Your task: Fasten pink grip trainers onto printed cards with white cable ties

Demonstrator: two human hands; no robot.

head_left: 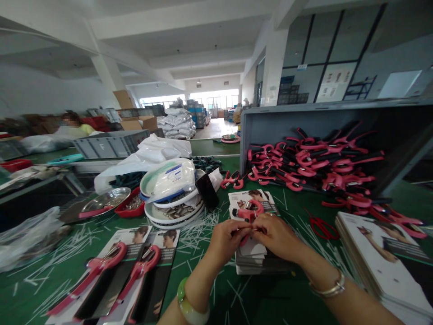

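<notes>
A pink plier-like tool [259,207] lies on a printed backing card at the top of a card stack [250,262] in front of me. My left hand [225,239] is closed, its fingertips pinched together over the tool's lower part. From the other side, my right hand [277,234] meets it, thumb and fingers also pinched. What sits between the fingertips is too small and too covered to make out. To the left, two cards each carry a pink-and-black plier-like tool [138,271].
A grey crate [248,135] at right spills pink-and-black tools [314,158]. Red scissors [323,228] and another card stack [382,257] lie near my right arm. White strips [199,232] litter the green table. Stacked bowls [174,216], a phone [207,192] and a red tray [130,207] stand left.
</notes>
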